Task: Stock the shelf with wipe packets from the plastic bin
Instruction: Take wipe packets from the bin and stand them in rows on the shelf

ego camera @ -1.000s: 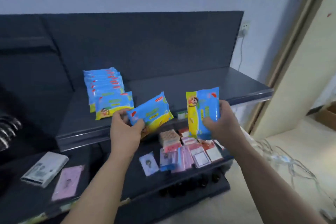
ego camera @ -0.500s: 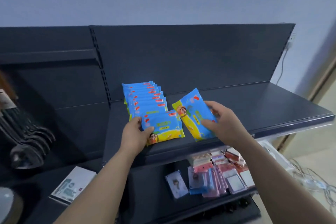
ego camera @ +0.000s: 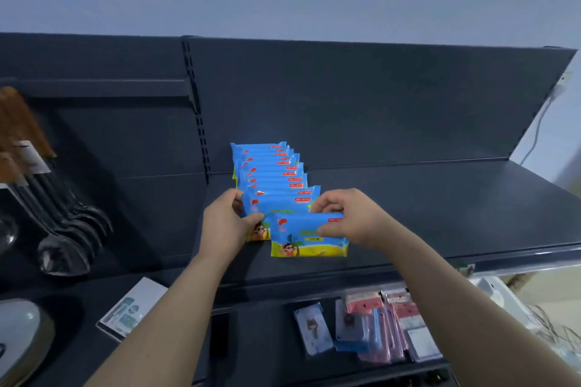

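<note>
Wipe packets are down on the shelf (ego camera: 440, 214) now. Half a second ago I had both of them up in the air, tilted, and now they lie flat at the near end of the row. That means two more are stocked, or close to it, since my hands haven't let go.

Nearest to me, the right hand (ego camera: 352, 217) pinches the front packet (ego camera: 301, 239) by its right end, thumb on the face and fingers curled over the top edge. This packet sits a little to the right of the line, so I judge it needs a nudge left before I release.

Just beside it, the left hand (ego camera: 226, 220) grips the second packet (ego camera: 276, 203) at its left edge, tucked partly under the front one and against the row (ego camera: 267, 166) behind.

That row runs back toward the rear panel, each packet overlapping the next like tiles, blue tops showing. To the right of it the shelf is bare.

As for containers, the plastic bin is not in view, so I can't say how many packets are left in it. On the lower shelf (ego camera: 267, 339), small card packs (ego camera: 377, 327) stand loose, not in any box.
</note>
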Demonstrator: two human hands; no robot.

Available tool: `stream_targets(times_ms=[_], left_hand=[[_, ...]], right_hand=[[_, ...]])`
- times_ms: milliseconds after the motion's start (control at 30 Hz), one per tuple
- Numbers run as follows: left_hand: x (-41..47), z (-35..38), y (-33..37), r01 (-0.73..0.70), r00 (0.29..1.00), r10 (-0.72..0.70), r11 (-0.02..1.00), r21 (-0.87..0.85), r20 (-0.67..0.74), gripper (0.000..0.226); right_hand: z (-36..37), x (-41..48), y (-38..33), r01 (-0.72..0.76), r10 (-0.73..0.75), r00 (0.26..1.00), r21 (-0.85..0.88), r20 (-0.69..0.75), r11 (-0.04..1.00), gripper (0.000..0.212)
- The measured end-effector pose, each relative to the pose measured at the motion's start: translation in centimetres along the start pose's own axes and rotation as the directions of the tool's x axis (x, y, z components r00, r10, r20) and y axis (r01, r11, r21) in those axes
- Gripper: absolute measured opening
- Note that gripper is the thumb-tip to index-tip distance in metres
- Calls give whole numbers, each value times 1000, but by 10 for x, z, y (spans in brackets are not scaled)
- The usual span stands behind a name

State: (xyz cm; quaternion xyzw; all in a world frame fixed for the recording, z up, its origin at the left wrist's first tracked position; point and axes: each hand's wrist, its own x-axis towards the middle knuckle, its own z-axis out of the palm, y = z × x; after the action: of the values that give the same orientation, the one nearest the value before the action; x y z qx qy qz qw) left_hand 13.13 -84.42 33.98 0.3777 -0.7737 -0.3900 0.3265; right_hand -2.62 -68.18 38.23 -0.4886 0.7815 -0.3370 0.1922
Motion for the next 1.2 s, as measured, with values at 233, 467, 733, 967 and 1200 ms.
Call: stream_targets(times_ms=[233,467,733,967,1200], left_hand=[[-2,-11,-8,15,998,-11,996,-86,55,14],[-10,-24,-15,-9,1000,8,998,-59,-24,28],[-32,-23,-13,-88,987,79,994,-63,-137,29],[-41,-5,10,-300,952,302,952,51,-38,30],[-62,49,40,-497,859,491,867,8,147,29]], right_hand=[[17,27,1,72,-73,997,-130,-8,989,31],[36,28,7,133,-179,975,-298,-134,945,41],[40,0,21,119,-199,939,-279,-280,953,55],[34,-39,26,-6,-131,892,-301,-432,954,55],[32,-110,50,-224,34,813,-257,-582,940,50]])
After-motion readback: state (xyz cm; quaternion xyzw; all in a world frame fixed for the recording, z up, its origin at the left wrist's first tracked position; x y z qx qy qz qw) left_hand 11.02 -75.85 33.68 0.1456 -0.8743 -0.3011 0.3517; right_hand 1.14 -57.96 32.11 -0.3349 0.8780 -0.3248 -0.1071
